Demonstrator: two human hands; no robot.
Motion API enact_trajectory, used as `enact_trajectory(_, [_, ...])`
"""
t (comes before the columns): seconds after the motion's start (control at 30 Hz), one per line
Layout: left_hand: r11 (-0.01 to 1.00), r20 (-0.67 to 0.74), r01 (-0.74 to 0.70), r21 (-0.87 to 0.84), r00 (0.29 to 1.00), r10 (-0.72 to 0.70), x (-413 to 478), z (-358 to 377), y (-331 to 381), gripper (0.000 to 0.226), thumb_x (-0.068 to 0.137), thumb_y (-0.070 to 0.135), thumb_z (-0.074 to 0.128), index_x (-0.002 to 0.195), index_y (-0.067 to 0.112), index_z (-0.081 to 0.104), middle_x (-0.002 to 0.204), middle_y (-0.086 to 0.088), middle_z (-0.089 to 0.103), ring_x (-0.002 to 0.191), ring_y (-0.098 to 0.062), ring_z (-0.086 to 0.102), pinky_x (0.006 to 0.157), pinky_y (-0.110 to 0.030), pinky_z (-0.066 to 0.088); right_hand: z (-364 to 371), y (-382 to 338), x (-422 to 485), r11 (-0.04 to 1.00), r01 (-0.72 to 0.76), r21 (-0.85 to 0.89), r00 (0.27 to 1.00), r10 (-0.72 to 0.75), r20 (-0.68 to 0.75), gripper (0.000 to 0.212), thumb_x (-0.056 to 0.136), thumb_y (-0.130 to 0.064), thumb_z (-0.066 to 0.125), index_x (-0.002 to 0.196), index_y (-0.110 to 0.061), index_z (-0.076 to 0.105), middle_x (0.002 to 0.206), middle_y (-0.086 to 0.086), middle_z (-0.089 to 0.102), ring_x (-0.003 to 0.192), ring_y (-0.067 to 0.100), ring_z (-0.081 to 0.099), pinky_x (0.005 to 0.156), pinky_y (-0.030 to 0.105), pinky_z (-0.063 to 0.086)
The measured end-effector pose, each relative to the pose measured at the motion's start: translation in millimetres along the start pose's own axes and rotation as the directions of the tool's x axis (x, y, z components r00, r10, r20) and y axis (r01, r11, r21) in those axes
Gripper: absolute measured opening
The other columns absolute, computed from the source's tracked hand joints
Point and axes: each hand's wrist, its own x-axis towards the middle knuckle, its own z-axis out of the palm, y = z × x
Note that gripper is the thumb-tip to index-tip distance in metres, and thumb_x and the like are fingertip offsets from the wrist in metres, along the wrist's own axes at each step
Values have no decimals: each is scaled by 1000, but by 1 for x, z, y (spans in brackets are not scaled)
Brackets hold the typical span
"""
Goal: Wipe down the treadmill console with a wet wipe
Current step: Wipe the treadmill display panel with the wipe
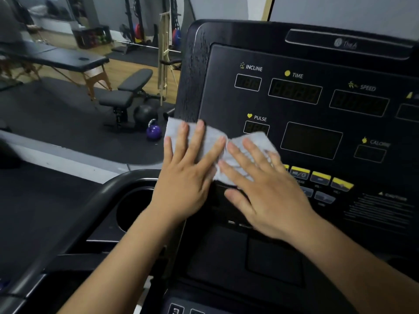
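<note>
Left hand point(184, 177) and right hand point(265, 191) both flat, fingers spread straight, pressing grey wet wipe point(213, 141) against black treadmill console point(317, 141). Wipe crumpled, spread over console's lower left, below PULSE display point(256, 128). Yellow buttons point(319, 176) just right of right hand.

Grey wet wipe point(213, 143) crumpled flat against black treadmill console point(317, 123), lower-left.

Frame edge cuts console point(226, 105) right side; caution text point(381, 209) blurred, unreadable.
</note>
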Motion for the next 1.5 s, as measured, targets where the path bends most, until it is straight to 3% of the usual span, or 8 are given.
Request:
enact_trajectory(0.13, [1000,-5,-11,0,1000,11,6,-1,2,55,104,37,28,157,30,18,165,-11,-3,150,-36,-11,118,-62,2,-1,-2,-1,1000,-29,-11,999,29,14,60,99,-60,17,154,-35,19,164,-5,-5,150,19,-14,120,43,-4])
enact_trajectory(0.33, [994,108,-32,-102,993,43,-53,9,18,77,82,13,28,156,32,20,166,-8,-4,150,-36,-13,117,-62,0,24,-5,-59,998,-51,-29,997,53,62,58,100,-59,21,152,-33,30,164,-2,12,151,21,0,117,43,7])
enact_trajectory(0.43, [993,112,-56,-108,991,69,-27,-2,18,79,79,18,30,156,35,20,166,-6,-5,150,-33,-16,117,-60,-5,15,6,-42,993,-114,-20,994,114,-5,58,100,-57,20,153,-34,27,164,-3,10,151,21,-1,117,44,5])
enact_trajectory(0.67, [999,-20,34,-8,999,-34,43,1,48,59,101,42,28,157,31,13,165,-11,-7,149,-38,-16,118,-59,-10,-16,31,-3,970,-240,-38,968,237,-83,61,101,-57,10,156,-31,8,164,-2,-10,149,22,-18,120,46,-7])
enact_trajectory(0.77, [997,48,-9,-81,999,13,13,8,57,57,102,46,26,157,34,12,165,-7,-13,149,-34,-20,118,-56,-12,1,23,-39,974,-222,-36,975,221,-35,62,100,-58,15,155,-31,17,165,0,-2,151,24,-10,119,45,-2])
enact_trajectory(0.87, [995,113,-83,-53,990,89,-25,18,69,58,102,50,28,156,34,16,166,-7,-8,150,-35,-14,117,-60,-3,21,19,-80,976,-213,-45,976,215,42,62,98,-59,22,153,-30,29,165,0,8,151,25,0,118,41,0])
enact_trajectory(1.2, [997,-15,-75,12,997,75,71,10,101,57,102,47,24,157,32,16,165,-11,-3,149,-37,-15,117,-61,-9,-16,65,-41,932,-363,-24,927,358,-114,64,100,-58,12,155,-27,11,164,-1,-7,150,23,-15,120,49,-3])
enact_trajectory(1.5, [985,62,-169,-21,983,170,9,33,120,57,101,42,33,156,33,21,166,-7,-1,150,-36,-10,117,-63,-1,21,47,-107,935,-355,-21,934,354,-37,62,101,-59,14,154,-27,20,165,0,3,151,27,-1,119,44,0])
